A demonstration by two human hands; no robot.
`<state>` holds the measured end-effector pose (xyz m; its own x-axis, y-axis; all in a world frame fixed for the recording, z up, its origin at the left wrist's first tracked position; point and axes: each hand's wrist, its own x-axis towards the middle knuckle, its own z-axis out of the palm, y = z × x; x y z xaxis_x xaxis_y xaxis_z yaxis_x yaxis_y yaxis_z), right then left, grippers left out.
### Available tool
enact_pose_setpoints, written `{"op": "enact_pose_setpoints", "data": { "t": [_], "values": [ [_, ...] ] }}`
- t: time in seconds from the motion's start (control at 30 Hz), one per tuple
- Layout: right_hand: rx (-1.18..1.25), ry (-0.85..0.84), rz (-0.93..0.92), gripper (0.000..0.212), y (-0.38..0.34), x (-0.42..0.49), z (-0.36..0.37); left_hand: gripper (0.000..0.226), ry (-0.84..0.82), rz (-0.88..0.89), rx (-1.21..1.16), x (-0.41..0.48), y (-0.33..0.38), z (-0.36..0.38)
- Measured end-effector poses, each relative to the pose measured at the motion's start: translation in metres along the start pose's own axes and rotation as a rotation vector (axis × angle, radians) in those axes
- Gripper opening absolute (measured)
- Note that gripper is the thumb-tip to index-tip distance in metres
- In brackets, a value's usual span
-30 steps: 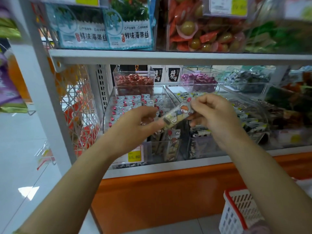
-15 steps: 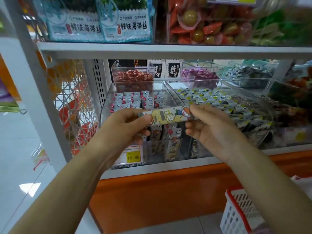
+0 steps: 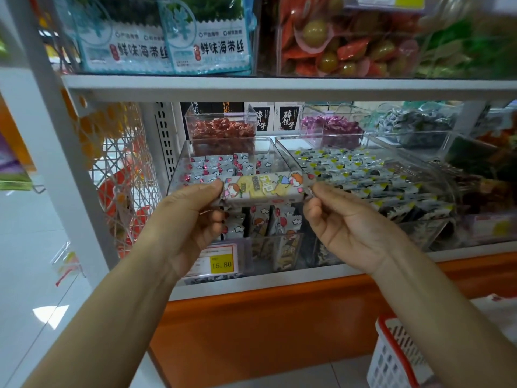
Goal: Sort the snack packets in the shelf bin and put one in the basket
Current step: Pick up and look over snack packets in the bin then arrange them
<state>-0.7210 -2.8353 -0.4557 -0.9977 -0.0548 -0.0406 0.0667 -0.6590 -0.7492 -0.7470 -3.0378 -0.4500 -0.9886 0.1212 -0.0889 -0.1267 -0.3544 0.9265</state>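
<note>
The snack packet lies level between the left hand and right hand, before the shelf bin; the basket sits below, to the right.

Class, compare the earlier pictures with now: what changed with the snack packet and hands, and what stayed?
The snack packet turned from tilted to level as the left hand and right hand drew apart to pinch its ends. Both kept hold of it in front of the shelf bin.

Both bare forearms extend forward and converge. The left hand pinches one end of a long pale-yellow cartoon-printed snack packet, thumb uppermost. The right hand pinches the opposite end.
</note>
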Motion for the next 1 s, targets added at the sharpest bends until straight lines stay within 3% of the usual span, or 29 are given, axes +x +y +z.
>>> {"op": "enact_pose_setpoints", "data": {
  "t": [0.23, 0.37, 0.47, 0.63, 0.8, 1.0],
  "values": [
    [0.066, 0.005, -0.014, 0.019, 0.0005, -0.0002, 0.0006, 0.008, -0.014, -0.145, -0.205, -0.0045, 0.0037, 0.0013],
    [-0.197, 0.117, -0.116, 0.011, 0.0008, -0.0015, -0.0014, 0.018, -0.029, 0.057, 0.006, -0.0051, 0.0002, -0.0006],
    [-0.352, 0.127, -0.22, 0.011, 0.001, -0.0047, -0.0015, 0.01, -0.074, 0.179, 0.134, -0.0061, -0.0005, -0.001],
    [-0.563, 0.151, -0.381, 0.013, 0.0043, -0.0037, -0.0032, 0.011, -0.188, 0.168, 0.129, -0.0072, 0.0002, -0.0007],
    [-0.674, 0.129, -0.439, 0.016, 0.0068, -0.0021, -0.0041, 0.017, -0.136, 0.239, 0.287, -0.0064, -0.0016, -0.0018],
    [-0.792, 0.11, -0.475, 0.011, 0.0057, -0.0047, -0.0044, 0.023, -0.186, 0.249, 0.448, -0.009, 0.0004, -0.0025]
  ]
}}
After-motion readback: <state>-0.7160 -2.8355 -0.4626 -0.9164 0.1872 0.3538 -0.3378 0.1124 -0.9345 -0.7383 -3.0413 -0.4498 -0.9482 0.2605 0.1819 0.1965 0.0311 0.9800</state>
